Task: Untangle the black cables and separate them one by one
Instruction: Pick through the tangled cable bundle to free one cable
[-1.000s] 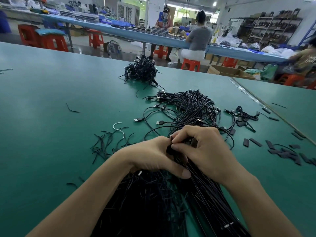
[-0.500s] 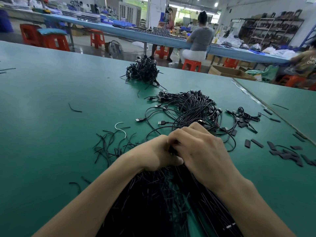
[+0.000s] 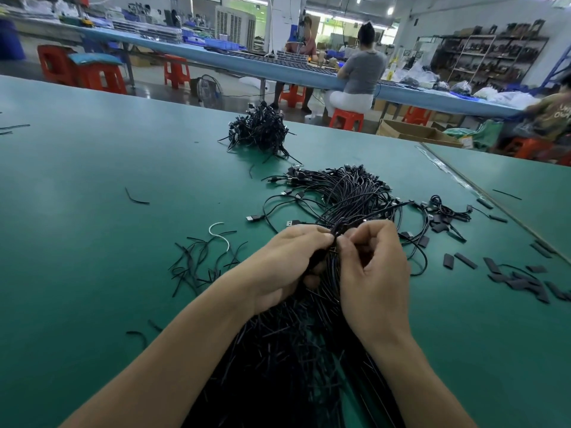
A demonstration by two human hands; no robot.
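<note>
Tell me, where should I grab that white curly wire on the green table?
Probably pinch the white wire at its open top curl, coming straight down from above. It lies flat on the table, and black offcuts crowd its lower end.

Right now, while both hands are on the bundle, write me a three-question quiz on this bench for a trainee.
1. True or false: the left hand and the right hand both hold the black cables at the same spot.
2. Where does the white tie lie? A) left of the hands B) right of the hands C) in the right hand
3. Fill in: the flat black strips lie scattered on the green table to the ___ of the hands.

Key: 1 true; 2 A; 3 right.
</note>
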